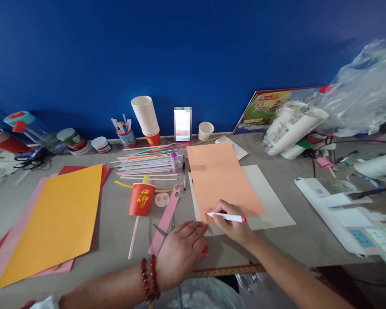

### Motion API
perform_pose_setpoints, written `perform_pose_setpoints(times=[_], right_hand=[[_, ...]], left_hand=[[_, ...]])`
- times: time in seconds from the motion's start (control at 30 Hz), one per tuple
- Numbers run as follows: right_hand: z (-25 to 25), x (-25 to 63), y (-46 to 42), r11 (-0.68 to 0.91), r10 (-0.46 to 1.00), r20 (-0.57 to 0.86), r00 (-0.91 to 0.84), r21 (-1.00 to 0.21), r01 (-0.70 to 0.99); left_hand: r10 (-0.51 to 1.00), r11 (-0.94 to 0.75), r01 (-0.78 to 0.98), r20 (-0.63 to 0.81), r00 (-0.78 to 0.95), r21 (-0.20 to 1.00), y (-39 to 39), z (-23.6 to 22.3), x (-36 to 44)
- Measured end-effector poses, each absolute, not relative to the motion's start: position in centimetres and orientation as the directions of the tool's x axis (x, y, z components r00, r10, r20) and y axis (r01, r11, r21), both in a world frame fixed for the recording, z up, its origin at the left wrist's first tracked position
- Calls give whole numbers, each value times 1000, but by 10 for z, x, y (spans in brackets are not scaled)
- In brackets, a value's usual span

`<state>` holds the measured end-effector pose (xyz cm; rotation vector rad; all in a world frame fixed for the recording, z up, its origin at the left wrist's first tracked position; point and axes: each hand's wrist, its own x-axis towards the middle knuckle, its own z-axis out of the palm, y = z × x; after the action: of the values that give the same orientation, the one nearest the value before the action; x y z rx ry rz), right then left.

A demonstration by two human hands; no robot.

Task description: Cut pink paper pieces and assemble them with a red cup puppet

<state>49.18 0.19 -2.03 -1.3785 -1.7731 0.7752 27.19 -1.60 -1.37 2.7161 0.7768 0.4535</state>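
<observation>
My right hand (231, 221) is closed around a white marker (227, 216) with a red end. Its tip touches the lower left of a peach paper sheet (223, 180), where a small red looped outline (208, 213) shows. My left hand (186, 244) lies flat, fingers stretched out, at the sheet's lower left corner. A small red piece (205, 249) shows beside its thumb. Partly under this hand are scissors (160, 230) on a pink paper strip (167, 221). White paper (270, 201) lies beneath the peach sheet.
To the left stand a red paper cup (141, 201) with straws and a pale disc (161, 199). Farther back are loose straws (144, 164), stacked cups (145, 116) and a phone (182, 124). Coloured paper (61, 214) covers the left; a white power strip (324, 214) lies right.
</observation>
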Motion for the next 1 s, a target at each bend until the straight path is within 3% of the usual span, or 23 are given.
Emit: perform_pose_setpoints(times=[0.73, 1.0], right_hand=[[-21, 492, 3, 242, 969, 176, -171, -811, 533], [-22, 496, 7, 161, 985, 128, -114, -916, 369]], left_hand=[[543, -822, 457, 225, 809, 340, -15, -12, 272], [545, -815, 450, 219, 809, 364, -14, -12, 272]])
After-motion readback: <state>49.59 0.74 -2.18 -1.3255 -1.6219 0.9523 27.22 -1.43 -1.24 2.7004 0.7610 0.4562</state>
